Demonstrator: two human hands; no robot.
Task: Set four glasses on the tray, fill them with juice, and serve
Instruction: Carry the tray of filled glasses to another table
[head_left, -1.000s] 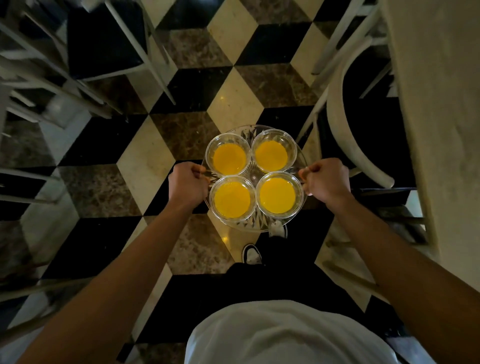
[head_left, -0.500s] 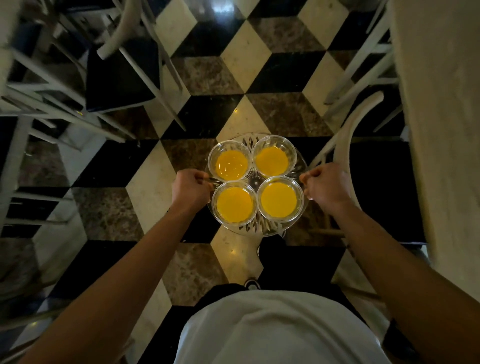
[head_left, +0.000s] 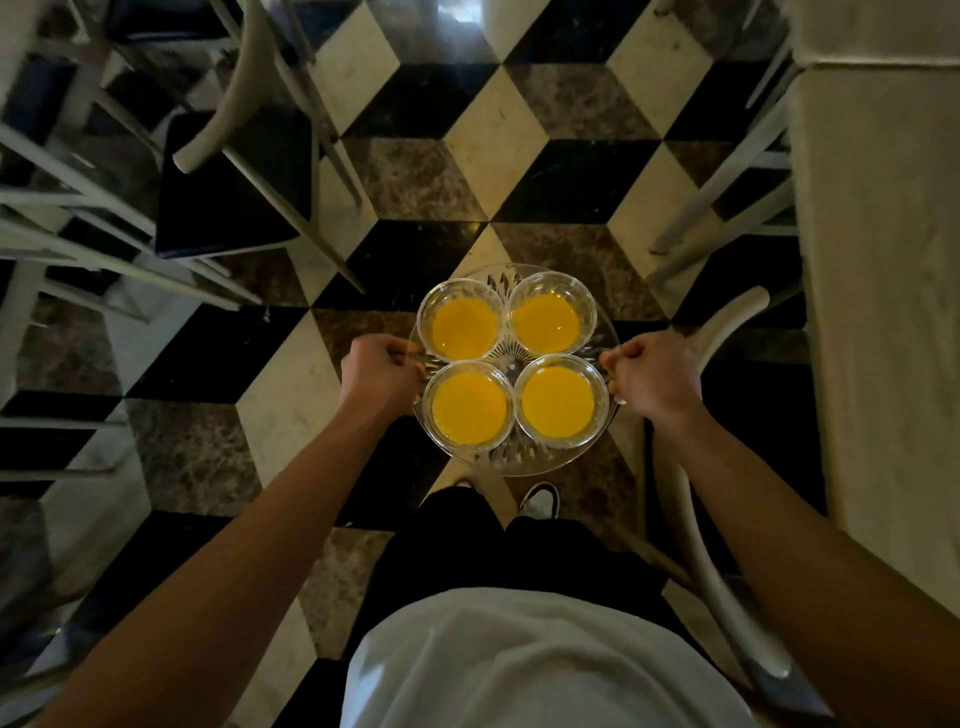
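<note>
A round cut-glass tray (head_left: 511, 462) is held level in the air above a chequered floor. Several clear glasses stand on it in a tight square, each filled with orange juice (head_left: 464, 328) (head_left: 545, 323) (head_left: 469, 408) (head_left: 558, 402). My left hand (head_left: 376, 371) is shut on the tray's left handle. At the opposite edge my right hand (head_left: 652, 376) is shut on the right handle. Below the tray I see my legs and shoes.
A chair with a dark seat (head_left: 234, 182) stands at the upper left among other chair legs. A pale curved chair back (head_left: 717, 338) is close to my right hand. A light table edge (head_left: 883, 312) runs down the right side. Patterned floor (head_left: 493, 130) stretches ahead.
I have walked forward with the tray: the floor tiles and chairs have slid toward me. The curved chair on the right now lies beside my right arm. Both hands keep their grip.
</note>
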